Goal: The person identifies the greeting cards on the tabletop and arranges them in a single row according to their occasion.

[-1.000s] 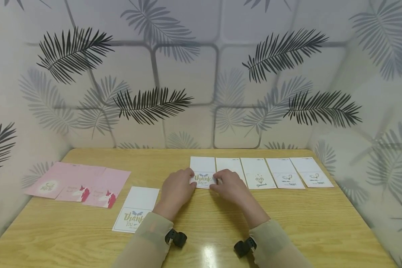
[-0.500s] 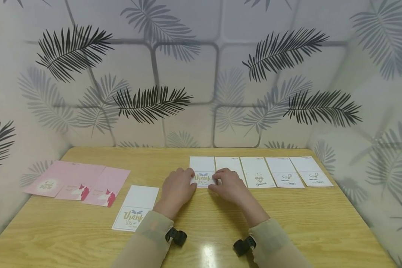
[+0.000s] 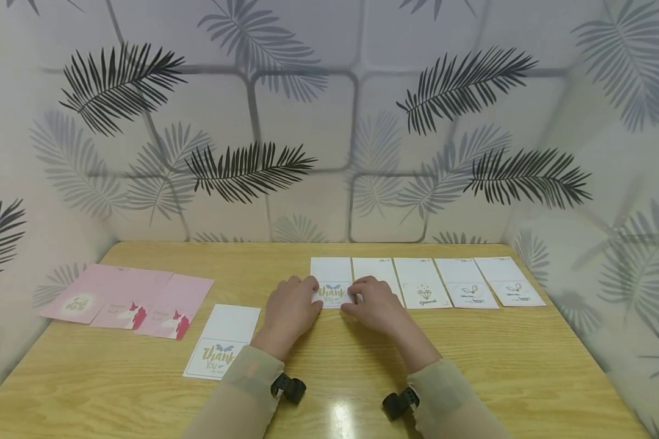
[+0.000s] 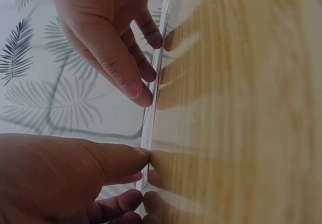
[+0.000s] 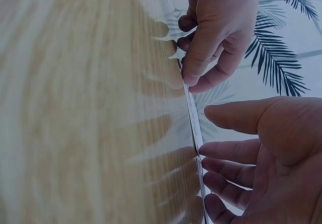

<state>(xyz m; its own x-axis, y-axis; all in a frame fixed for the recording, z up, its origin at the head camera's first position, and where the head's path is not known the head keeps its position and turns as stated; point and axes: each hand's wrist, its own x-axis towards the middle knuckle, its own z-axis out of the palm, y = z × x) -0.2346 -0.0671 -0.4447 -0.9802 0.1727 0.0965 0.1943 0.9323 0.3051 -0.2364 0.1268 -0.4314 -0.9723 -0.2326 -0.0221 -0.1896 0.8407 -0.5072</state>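
Observation:
A white thank-you card (image 3: 331, 269) lies flat at the left end of a row of white cards. My left hand (image 3: 287, 312) rests at its left edge, thumb and fingers loosely bent. On the opposite edge, the fingers of my right hand (image 3: 378, 310) touch down, covering part of the neighbouring white card (image 3: 371, 266). The left wrist view shows the left hand (image 4: 55, 176) with its thumb tip right at the card's thin edge. In the right wrist view, the right hand (image 5: 282, 151) has its thumb spread from its fingers, fingertips at the card line.
The row continues right with a diamond card (image 3: 421, 277) and two matching cards (image 3: 464, 271). Another thank-you card (image 3: 227, 329) lies left of the left forearm. Several overlapping pink cards (image 3: 148, 286) sit farther left. A patterned wall (image 3: 307, 207) borders the wooden table (image 3: 472, 366).

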